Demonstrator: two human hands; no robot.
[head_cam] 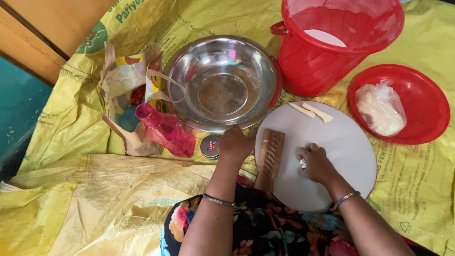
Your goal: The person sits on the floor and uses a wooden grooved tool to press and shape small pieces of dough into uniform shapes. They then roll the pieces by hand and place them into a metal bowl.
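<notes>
Sacking [85, 189], yellow, covers the floor; on it from the left lie a paper bag [124, 83], a pink bottle [166, 130], a small tin [209, 146] and a steel bowl [222, 83]. The left hand [234, 144] curls loosely beside a ridged wooden board [270, 159]. The right hand [315, 163] is closed on dough [302, 162], pressing it to the white round board [341, 147]. Two dough sticks [313, 111] lie above. Bucket [327, 52] and red bowl [417, 90] stand right.

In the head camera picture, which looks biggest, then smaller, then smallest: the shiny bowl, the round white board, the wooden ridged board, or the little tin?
1. Round white board and shiny bowl: too alike to rank.
2. Wooden ridged board.
3. Little tin.
</notes>
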